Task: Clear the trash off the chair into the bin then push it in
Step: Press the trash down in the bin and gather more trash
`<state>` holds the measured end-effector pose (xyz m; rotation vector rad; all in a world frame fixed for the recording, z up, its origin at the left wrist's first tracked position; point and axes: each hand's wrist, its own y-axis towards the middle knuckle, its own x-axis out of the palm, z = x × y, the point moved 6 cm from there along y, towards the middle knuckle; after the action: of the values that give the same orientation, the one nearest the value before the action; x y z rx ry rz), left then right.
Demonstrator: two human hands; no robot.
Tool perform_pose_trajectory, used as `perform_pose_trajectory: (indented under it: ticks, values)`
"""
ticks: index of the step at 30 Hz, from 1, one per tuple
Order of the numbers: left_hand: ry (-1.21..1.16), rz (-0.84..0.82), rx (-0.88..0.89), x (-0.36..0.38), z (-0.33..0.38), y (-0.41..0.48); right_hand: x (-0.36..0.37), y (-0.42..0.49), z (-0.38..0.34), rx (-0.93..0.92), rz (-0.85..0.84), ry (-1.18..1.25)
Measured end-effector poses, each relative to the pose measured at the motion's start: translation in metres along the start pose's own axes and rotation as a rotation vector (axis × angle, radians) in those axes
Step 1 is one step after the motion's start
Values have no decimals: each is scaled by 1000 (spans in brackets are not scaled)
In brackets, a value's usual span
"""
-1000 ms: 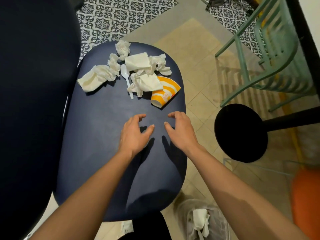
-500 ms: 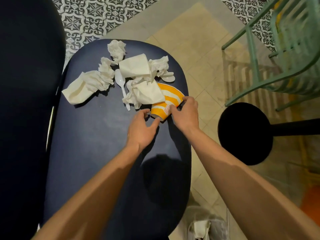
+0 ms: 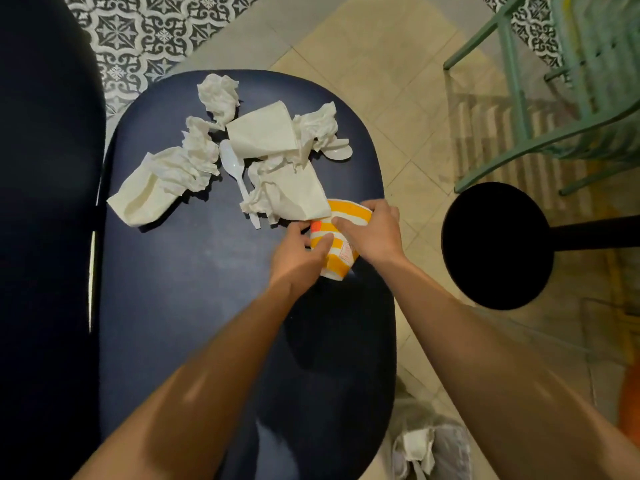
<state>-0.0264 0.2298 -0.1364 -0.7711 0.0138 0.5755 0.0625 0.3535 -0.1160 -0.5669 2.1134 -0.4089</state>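
Observation:
A dark blue chair seat (image 3: 194,289) carries a heap of trash at its far end. An orange-and-white striped paper cup (image 3: 337,252) lies at the seat's right edge. My left hand (image 3: 298,258) grips its lower side and my right hand (image 3: 372,233) grips its upper rim. A folded white napkin (image 3: 294,197) overlaps the cup's far end. Beyond it lie crumpled white napkins (image 3: 173,178) and a white plastic spoon (image 3: 237,171). The bin (image 3: 440,448), lined with a grey bag and holding white paper, stands on the floor at the bottom right.
The chair's dark backrest (image 3: 41,237) fills the left side. A round black stool (image 3: 495,245) stands right of the seat. A green metal chair (image 3: 568,109) is at the upper right. Beige tiles and a patterned rug (image 3: 149,32) cover the floor.
Both hands moved forward from the bare middle of the seat to the striped cup and closed on it. The cup has turned and lifted slightly toward me.

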Motion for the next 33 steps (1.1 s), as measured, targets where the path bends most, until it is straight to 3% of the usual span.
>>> perform_pose_trajectory:
  ticks: [9, 18, 23, 29, 33]
  values:
    - [-89, -148, -149, 30, -11, -12, -16, -22, 23, 34, -22, 155]
    - [-425, -202, -133, 26, 12, -23, -37, -35, -4, -192, -52, 392]
    - [-505, -58, 6, -7, 28, -23, -25, -33, -34, -272, -108, 378]
    - [-353, 190, 47, -75, 19, -20, 8, -29, -72, -334, -138, 298]
    - [-276, 267, 42, -114, 4, -24, 32, -28, -102, -558, -244, -153]
